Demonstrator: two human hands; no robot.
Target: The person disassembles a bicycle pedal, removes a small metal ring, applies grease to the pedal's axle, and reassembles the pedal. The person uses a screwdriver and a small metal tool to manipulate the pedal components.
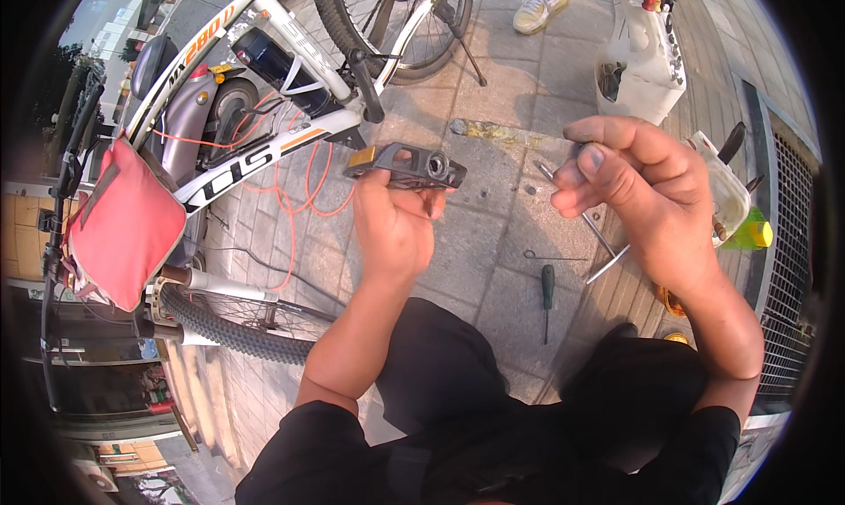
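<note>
A black bicycle pedal with an amber reflector is gripped in my left hand. Its round axle hole faces up and to the right, and my thumb and fingers close around the body. My right hand is raised to the right of the pedal, apart from it. Thumb and index finger press together there; a small dark bit may lie between them, too small to name. A T-shaped metal tool shows beyond my right hand, partly hidden by the fingers; it seems to lie on the ground.
A white bicycle frame stands at left with a pink bag at its front. On the paving lie a dark-handled screwdriver and a thin hooked rod. A white container holds tools. Another person's shoe is at the back.
</note>
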